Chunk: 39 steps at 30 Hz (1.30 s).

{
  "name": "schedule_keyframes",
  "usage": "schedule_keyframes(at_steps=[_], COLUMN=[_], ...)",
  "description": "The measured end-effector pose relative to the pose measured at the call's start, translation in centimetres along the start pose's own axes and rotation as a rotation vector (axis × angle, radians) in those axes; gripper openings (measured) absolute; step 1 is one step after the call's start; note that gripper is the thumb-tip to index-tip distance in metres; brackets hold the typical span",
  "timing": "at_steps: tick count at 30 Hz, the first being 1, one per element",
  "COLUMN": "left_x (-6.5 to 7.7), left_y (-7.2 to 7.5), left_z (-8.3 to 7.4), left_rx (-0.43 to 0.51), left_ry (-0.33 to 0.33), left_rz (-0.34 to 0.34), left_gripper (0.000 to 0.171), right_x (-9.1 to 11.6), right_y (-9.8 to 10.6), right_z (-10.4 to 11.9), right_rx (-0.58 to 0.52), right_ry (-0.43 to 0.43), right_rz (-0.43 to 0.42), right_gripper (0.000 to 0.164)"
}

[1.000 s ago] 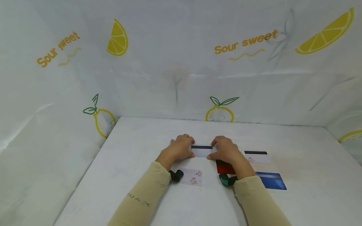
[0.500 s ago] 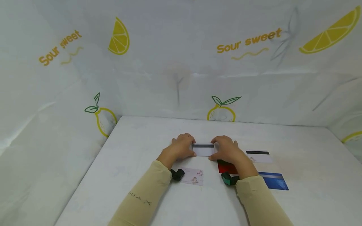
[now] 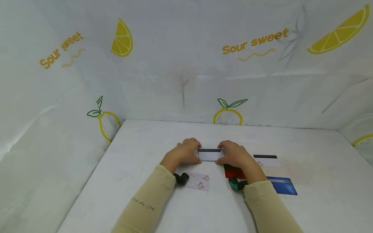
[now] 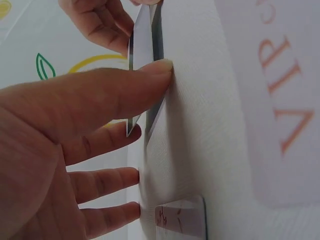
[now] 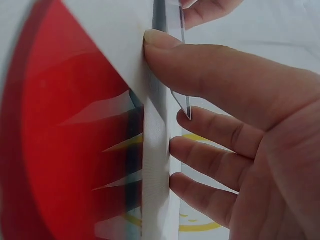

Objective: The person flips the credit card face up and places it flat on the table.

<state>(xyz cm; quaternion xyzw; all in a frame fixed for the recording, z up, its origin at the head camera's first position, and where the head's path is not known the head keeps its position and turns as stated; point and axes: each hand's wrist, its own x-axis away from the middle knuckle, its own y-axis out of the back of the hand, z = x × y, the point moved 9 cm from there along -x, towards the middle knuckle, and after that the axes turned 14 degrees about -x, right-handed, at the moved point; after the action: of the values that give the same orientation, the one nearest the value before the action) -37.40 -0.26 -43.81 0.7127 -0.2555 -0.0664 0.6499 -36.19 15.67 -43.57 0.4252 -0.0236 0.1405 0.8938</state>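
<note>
A white card with a black magnetic stripe [image 3: 209, 155] is spanned by both hands at the middle of the table. My left hand [image 3: 187, 152] pinches its left end between thumb and index finger; the other fingers reach down to the table. At the right end, my right hand [image 3: 233, 154] pinches it the same way. In the left wrist view the card [image 4: 143, 37] stands slightly above a dark grey strip, a shadow or another card; I cannot tell which. A red card [image 3: 233, 172] lies partly hidden under my right wrist.
A pale pink flowered card [image 3: 199, 182] lies beside the left wrist, its VIP lettering large in the left wrist view. Right of the right arm lie a blue card [image 3: 282, 186] and a striped white card [image 3: 267, 161]. Another card [image 4: 181, 220] sits below the left fingers.
The head view has shifted slightly. Both hands stay at the ends of the striped card, with hardly any visible movement.
</note>
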Motion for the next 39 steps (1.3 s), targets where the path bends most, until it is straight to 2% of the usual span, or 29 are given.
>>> schedule_keyframes(at_steps=[5,14,23,30,33,39], left_x=[0.0,0.0,0.2,0.2,0.2,0.2], left_y=[0.0,0.2,0.4,0.3,0.5,1.2], left_z=[0.0,0.0,-0.2,-0.6,-0.9,-1.8], left_rx=[0.04,0.057,0.087,0.1,0.106,0.106], left_ry=[-0.016,-0.012,-0.026,-0.042,-0.067,-0.143], left_rz=[-0.003,-0.013,-0.031,-0.032,-0.042,-0.104], left_gripper=[0.057,0.056,0.057,0.056,0.057,0.056], right_x=[0.0,-0.1,0.2,0.6,0.9,1.4], right_y=[0.0,-0.1,-0.2,-0.3,-0.4,-0.2], right_z=[-0.1,-0.4,1.1,3.0,3.7,5.1], right_rx=[0.002,-0.024,-0.038,-0.016,-0.002,0.021], right_ry=[-0.01,-0.033,0.057,0.151,0.173,0.224], right_rz=[-0.002,0.011,0.015,0.004,0.0,-0.02], right_gripper=[0.055,0.058,0.059,0.053,0.053,0.053])
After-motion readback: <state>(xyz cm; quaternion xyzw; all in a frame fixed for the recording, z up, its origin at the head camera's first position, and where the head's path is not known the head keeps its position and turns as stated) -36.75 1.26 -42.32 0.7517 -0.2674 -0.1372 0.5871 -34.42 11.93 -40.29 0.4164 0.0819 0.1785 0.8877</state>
